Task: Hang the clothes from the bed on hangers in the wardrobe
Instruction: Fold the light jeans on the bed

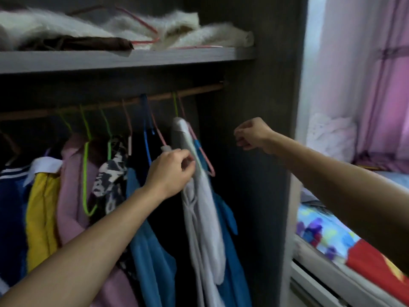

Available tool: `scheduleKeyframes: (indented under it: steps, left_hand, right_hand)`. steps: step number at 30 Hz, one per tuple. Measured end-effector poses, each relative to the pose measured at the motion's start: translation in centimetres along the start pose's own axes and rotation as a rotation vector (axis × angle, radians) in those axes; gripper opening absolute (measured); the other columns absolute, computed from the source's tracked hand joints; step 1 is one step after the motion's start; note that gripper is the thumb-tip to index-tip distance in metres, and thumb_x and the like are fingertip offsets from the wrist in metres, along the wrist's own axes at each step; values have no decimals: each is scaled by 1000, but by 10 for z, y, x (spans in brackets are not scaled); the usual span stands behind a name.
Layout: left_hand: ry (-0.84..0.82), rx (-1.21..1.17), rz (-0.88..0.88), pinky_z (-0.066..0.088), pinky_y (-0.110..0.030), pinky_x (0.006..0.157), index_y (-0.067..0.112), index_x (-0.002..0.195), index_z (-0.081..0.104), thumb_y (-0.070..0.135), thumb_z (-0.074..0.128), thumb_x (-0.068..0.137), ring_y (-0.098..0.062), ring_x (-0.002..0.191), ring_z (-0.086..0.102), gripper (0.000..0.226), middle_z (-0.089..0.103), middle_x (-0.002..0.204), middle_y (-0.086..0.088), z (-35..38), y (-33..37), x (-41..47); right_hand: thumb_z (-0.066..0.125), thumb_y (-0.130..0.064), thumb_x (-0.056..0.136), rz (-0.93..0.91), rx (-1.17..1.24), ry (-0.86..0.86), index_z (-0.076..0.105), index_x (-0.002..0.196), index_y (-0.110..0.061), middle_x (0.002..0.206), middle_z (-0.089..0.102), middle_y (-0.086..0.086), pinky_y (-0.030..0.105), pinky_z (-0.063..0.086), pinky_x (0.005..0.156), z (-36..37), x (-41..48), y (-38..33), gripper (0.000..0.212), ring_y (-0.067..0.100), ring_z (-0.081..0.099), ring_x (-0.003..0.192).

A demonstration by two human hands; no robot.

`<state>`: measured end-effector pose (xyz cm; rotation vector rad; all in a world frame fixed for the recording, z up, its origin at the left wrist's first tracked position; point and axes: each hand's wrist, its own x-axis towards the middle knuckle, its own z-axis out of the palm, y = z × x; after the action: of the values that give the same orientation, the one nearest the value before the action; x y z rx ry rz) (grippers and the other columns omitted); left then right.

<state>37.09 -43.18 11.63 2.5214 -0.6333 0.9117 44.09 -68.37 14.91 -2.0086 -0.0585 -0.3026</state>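
A wooden rail [194, 90] runs across the wardrobe with several wire hangers on it. A light grey garment [205, 218] hangs on a green hanger [175, 105] near the rail's right end, with a blue garment [230, 251] on a pink hanger [210, 171] behind it. My left hand [170, 173] pinches the grey garment near its shoulder. To the right, my right hand [252, 134] hovers in a loose fist with nothing in it, in front of the dark wardrobe side wall. The bed [327, 235] with a colourful sheet lies at the lower right.
More clothes fill the rail's left: navy, yellow, pink [70, 196], patterned and blue. The shelf [132, 58] above holds white furry fabric, a brown item and loose pink hangers [143, 23]. The wardrobe side panel [265, 151] stands right of the rail. Pink curtains [385, 85] hang behind the bed.
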Motion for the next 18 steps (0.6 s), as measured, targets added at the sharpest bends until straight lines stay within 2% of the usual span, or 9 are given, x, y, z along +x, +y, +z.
scheduleKeyframes:
  steps: [4,6,8,10,13,15,18]
  left_hand:
    - [-136,-119,75,52,-35,67,23,82,68,38,57,83,-19,74,64,18,67,73,7,40,58,9]
    - [-232,-146,88,53,-36,67,25,83,67,40,57,85,-17,72,63,17,65,72,7,69,93,10]
    - [-360,-146,101,51,-31,66,26,85,66,39,60,87,-15,73,62,15,64,73,9,104,131,6]
    - [-442,-135,132,48,-28,67,26,85,67,39,62,84,-16,75,63,14,65,75,8,143,174,0]
    - [-565,-178,118,50,-28,70,27,78,65,38,63,81,-16,78,64,12,68,77,7,205,234,-6]
    - [-650,-216,118,53,-32,73,29,74,63,38,63,81,-17,78,64,11,67,75,8,245,269,-9]
    - [-742,-247,107,53,-32,75,28,80,66,37,63,84,-15,79,63,10,67,80,6,295,311,-11]
  right_hand:
    - [57,-7,90,-59,-98,105,65,78,-15,61,64,2,19,47,43,-74,-49,16,16,10,64,50]
    - [56,-7,92,-57,-144,97,66,86,-11,66,66,5,18,45,42,-113,-72,36,13,12,66,51]
    - [56,-7,93,-29,-191,117,67,95,-6,68,66,6,17,44,41,-155,-92,65,11,9,65,48]
    - [57,-8,93,39,-232,159,67,95,-5,68,66,5,21,46,45,-201,-112,103,11,7,63,46]
    - [59,-9,91,163,-240,232,67,79,-9,57,65,-1,28,49,51,-271,-138,164,14,10,61,45]
    - [60,-9,90,244,-276,269,66,74,-10,52,63,-3,23,47,45,-313,-155,204,18,8,60,43]
    - [59,-10,91,388,-274,266,63,70,-14,60,63,3,19,44,41,-360,-175,261,22,15,64,49]
